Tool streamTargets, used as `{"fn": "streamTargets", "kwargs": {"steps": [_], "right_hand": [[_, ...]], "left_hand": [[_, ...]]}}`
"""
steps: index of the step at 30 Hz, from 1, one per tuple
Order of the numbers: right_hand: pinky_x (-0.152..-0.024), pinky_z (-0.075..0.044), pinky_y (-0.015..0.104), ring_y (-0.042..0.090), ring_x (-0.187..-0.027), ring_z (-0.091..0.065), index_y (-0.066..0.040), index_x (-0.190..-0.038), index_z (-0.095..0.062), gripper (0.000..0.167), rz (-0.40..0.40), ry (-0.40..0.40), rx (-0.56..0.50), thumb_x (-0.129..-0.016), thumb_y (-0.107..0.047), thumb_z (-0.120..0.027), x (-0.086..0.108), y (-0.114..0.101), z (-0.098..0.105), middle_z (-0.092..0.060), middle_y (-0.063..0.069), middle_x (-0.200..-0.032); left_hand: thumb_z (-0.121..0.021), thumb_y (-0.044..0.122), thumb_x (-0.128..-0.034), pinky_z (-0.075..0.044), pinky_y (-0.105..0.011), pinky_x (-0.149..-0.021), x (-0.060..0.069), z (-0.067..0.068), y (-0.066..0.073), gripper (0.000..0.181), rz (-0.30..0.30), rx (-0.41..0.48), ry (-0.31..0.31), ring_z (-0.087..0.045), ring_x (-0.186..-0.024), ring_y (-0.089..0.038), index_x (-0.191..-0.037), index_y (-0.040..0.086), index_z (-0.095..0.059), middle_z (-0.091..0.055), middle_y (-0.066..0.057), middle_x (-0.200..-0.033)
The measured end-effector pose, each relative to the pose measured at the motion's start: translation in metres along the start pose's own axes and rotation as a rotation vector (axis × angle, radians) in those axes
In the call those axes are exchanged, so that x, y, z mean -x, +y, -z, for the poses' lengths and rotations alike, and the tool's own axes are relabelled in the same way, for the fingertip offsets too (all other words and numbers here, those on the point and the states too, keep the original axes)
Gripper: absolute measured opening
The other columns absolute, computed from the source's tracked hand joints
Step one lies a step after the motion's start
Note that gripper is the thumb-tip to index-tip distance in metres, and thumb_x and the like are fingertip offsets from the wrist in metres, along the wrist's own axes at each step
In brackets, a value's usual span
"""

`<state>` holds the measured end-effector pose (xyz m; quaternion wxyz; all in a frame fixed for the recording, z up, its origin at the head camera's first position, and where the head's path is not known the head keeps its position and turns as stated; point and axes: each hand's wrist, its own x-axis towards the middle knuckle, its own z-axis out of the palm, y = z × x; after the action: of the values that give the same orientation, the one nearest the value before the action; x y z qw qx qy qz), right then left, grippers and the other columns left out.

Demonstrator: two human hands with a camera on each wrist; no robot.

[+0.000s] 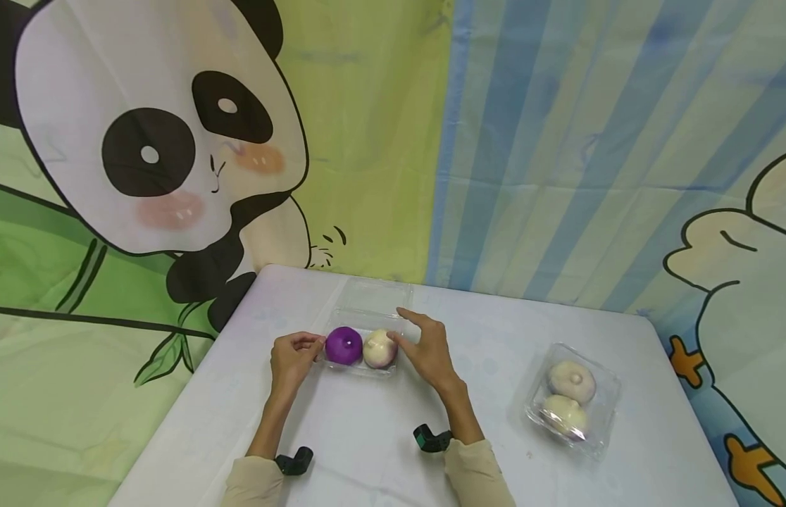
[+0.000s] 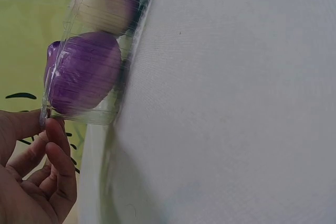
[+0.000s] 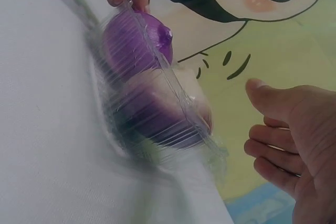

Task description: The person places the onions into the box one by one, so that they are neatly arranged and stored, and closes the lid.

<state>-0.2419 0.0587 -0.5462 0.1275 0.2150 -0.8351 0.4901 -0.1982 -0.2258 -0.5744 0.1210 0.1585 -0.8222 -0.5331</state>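
A clear plastic clamshell box (image 1: 361, 370) lies on the table with its lid (image 1: 374, 294) folded back. Inside sit a glossy purple onion-shaped piece (image 1: 344, 345) on the left and a turnip-like one (image 1: 379, 349), cream above and purple below, on the right. With thumb and forefinger, my left hand (image 1: 296, 358) pinches the box's left rim, as the left wrist view confirms. My right hand (image 1: 431, 352) hovers at the box's right side, its fingers spread and relaxed. In the right wrist view, a gap shows between this hand (image 3: 294, 140) and the box.
To the right on the white table (image 1: 482, 394) stands another clear box (image 1: 605, 422), closed over two cream-coloured round pieces (image 1: 572, 381). A printed curtain (image 1: 367, 141) hangs behind the table's back edge. Both wrists wear small black cameras (image 1: 295, 461).
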Motion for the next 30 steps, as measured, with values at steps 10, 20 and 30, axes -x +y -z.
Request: {"fn": "streamTargets", "kwargs": {"steps": [10,20,30], "right_hand": [[-0.109,-0.059,0.053,0.038,-0.123,-0.076,0.0,-0.135,-0.074,0.043,-0.147,0.135,-0.092,-0.098,-0.02,-0.084,-0.003,0.016,0.0,-0.079,0.02,-0.13],[-0.107,-0.062,0.051,0.042,-0.118,-0.078,0.011,-0.135,-0.069,0.04,-0.335,0.174,-0.193,-0.106,-0.016,-0.073,-0.007,0.022,-0.006,-0.079,0.025,-0.126],[-0.122,-0.05,0.054,0.041,-0.138,-0.067,0.005,-0.147,-0.063,0.049,-0.511,0.136,-0.301,-0.112,-0.029,-0.064,-0.006,0.031,-0.011,-0.07,0.024,-0.145]], "left_hand": [[-0.085,0.016,-0.0949,-0.044,-0.021,-0.049,0.0,0.001,0.001,0.014,0.013,-0.004,0.001,-0.074,-0.063,-0.023,-0.099,0.002,-0.084,-0.081,-0.012,-0.08],[-0.084,0.014,-0.0953,-0.049,-0.019,-0.051,0.001,0.001,0.004,0.015,-0.003,0.01,0.009,-0.073,-0.061,-0.023,-0.098,0.0,-0.083,-0.08,-0.012,-0.078],[-0.084,0.014,-0.0948,-0.048,-0.019,-0.052,0.002,0.001,0.006,0.014,0.014,0.005,0.011,-0.073,-0.061,-0.022,-0.099,0.0,-0.083,-0.081,-0.015,-0.08]]}}
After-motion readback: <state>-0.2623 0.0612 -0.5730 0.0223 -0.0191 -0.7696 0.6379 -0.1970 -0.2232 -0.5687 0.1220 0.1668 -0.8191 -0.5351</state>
